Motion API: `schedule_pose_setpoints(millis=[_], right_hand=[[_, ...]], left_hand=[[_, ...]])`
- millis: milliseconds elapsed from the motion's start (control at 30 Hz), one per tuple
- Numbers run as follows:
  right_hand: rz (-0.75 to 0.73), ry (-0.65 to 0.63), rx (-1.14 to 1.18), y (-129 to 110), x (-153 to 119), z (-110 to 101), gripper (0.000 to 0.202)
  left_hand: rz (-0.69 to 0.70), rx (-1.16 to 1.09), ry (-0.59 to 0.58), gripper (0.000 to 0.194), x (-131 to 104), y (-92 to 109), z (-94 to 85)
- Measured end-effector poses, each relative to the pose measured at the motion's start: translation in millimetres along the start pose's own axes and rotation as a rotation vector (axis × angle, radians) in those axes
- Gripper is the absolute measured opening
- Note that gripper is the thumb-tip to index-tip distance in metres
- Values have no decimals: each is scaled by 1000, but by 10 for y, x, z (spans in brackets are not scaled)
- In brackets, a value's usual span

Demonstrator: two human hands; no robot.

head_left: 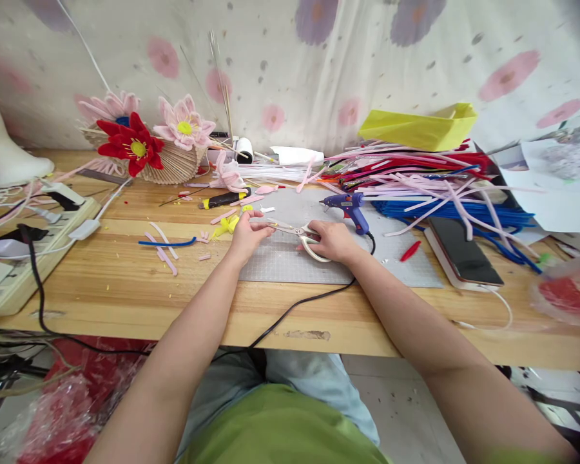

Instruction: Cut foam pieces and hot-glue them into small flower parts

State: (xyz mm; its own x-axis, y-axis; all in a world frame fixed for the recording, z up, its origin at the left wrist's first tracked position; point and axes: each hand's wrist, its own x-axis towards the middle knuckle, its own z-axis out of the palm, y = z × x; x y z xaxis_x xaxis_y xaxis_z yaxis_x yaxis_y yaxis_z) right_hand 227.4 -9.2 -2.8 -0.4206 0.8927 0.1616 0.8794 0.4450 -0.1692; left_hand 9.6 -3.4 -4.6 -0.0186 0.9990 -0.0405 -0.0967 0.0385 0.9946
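My right hand (334, 241) grips a pair of scissors (315, 250) with pale handles, over the grey cutting mat (280, 270). The blades point left and reach the fingertips of my left hand (249, 238). Those fingers are pinched together, and what they hold at the blade tips is too small to make out. Just left of that hand lies a fuzzy yellow piece (227, 225) on the table. A blue glue gun (348, 207) rests on the mat beyond my right hand, its black cord running down toward the table's front edge.
Pink and red fuzzy flowers (138, 148) stand at the back left. Bundles of pipe cleaners (415, 174) are heaped at the back right, near a phone (466, 248). A power strip (53, 238) occupies the left side. A yellow-and-black cutter (225, 199) and short pipe cleaner pieces (167, 261) lie about.
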Motion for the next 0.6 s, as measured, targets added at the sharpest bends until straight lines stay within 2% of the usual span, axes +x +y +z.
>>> schedule_pose_setpoints(millis=[600], right_hand=[[15,-5,18,-32,1,24,40]], left_hand=[[9,43,17,42,-10,8,8]])
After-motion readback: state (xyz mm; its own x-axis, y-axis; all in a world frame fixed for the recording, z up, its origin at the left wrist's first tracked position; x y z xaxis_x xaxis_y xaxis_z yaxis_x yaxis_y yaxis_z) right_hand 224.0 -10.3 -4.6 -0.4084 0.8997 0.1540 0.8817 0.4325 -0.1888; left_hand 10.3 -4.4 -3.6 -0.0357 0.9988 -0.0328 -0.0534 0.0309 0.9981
